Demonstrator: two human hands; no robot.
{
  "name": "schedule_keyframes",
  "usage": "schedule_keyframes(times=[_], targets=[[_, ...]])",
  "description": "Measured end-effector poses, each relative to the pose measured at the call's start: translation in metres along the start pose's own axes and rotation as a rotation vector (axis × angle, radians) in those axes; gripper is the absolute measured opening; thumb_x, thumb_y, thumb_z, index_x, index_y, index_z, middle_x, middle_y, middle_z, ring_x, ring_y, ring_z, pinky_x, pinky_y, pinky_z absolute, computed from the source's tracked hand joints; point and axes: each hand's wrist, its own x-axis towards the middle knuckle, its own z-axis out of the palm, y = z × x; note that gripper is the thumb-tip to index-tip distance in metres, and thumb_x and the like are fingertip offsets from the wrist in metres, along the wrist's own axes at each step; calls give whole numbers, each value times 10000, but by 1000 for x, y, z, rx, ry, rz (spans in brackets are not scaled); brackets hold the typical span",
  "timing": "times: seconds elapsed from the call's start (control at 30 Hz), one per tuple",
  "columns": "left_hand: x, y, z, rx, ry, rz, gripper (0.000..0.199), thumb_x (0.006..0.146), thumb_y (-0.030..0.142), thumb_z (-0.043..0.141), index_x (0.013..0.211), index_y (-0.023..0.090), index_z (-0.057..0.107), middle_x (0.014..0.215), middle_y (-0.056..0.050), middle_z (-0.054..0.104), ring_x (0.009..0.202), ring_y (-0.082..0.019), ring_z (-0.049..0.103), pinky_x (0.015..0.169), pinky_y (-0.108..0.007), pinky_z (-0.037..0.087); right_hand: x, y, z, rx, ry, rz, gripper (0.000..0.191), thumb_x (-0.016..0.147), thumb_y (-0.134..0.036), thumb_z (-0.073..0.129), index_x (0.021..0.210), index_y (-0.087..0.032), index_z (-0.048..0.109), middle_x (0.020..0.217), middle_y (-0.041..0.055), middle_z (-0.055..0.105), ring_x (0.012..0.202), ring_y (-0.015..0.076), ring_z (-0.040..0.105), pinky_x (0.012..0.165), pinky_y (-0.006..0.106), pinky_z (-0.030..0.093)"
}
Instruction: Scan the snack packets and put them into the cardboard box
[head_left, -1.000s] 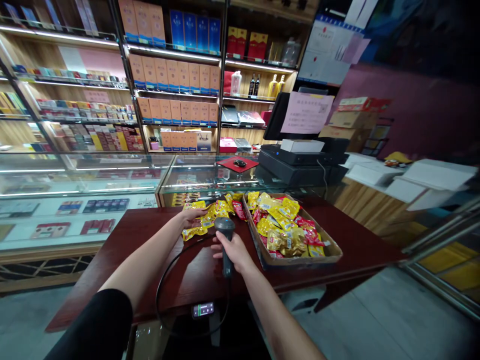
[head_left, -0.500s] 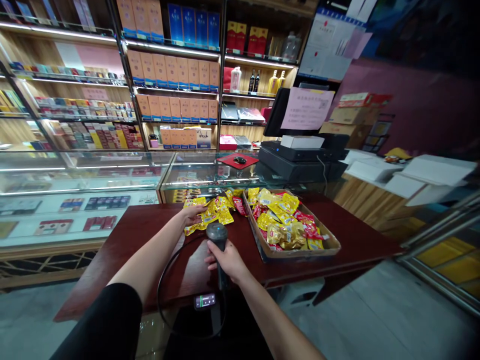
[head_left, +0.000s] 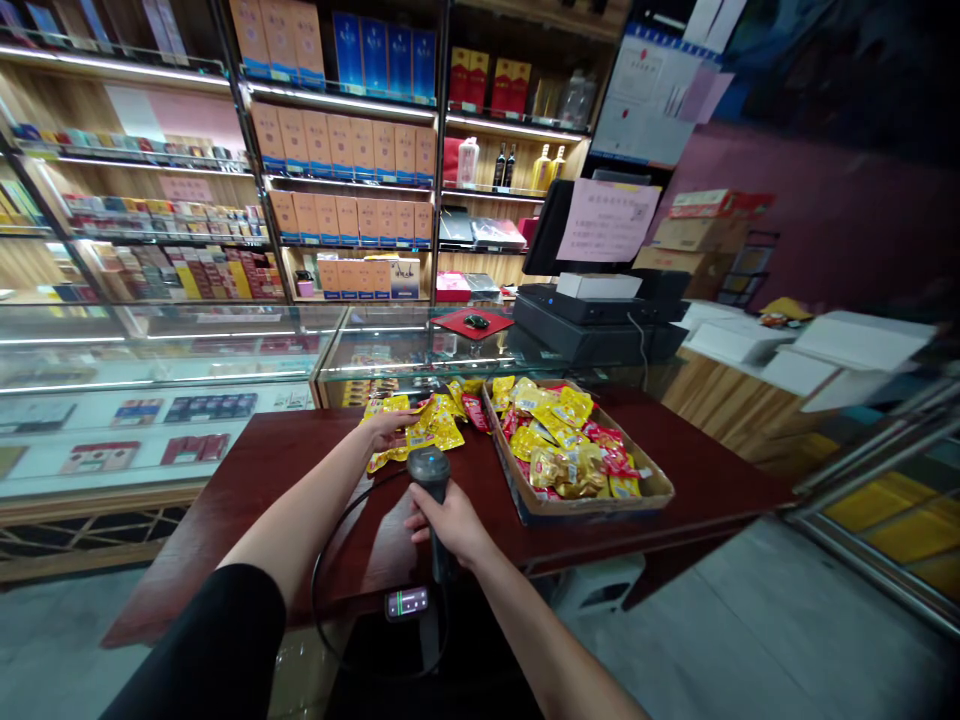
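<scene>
My right hand (head_left: 444, 520) grips the handle of a dark handheld barcode scanner (head_left: 429, 470), its head aimed at the snack packets ahead. A black cable (head_left: 330, 560) loops from it down past the table's front edge. My left hand (head_left: 390, 428) rests on a pile of yellow and red snack packets (head_left: 431, 425) lying loose on the dark red table (head_left: 285, 470). To the right of both hands, a shallow cardboard tray (head_left: 592, 497) holds several more yellow, gold and red packets.
Glass display counters (head_left: 225, 350) stand behind the table, with shelves of boxed goods and bottles (head_left: 345, 150) beyond. A black cash register with a screen and paper notice (head_left: 600, 300) sits at the right. A small lit device (head_left: 406, 602) hangs below the table's front edge.
The view has shifted slightly; my right hand and the scanner have drifted a little left and toward me. My left hand stays on the loose packets.
</scene>
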Motion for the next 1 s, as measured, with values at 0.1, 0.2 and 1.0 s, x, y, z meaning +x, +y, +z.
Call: schedule_keyframes(times=[0.1,0.2,1.0], targets=[[5,-2,-2,37,17,-4,361,688,186,789,1018,240,655,938,10,682,690,-102,628,617,-206,539,-1,-1,0,5,2,9,545,669,-568,696,954,-160,474,722,-16,576,555,144,659,408,209,514],[9,-4,-3,62,29,-7,362,681,205,794,1016,244,663,931,15,677,668,-97,608,589,-197,520,0,-1,-1,6,0,5,539,673,-574,691,945,-160,476,724,-15,575,558,143,659,414,212,516],[0,1,9,77,26,-6,433,594,252,855,978,221,657,779,14,683,600,-96,599,531,-172,489,4,-9,-18,-8,99,-92,500,719,-540,670,1031,-165,562,907,68,639,785,203,682,502,264,575]])
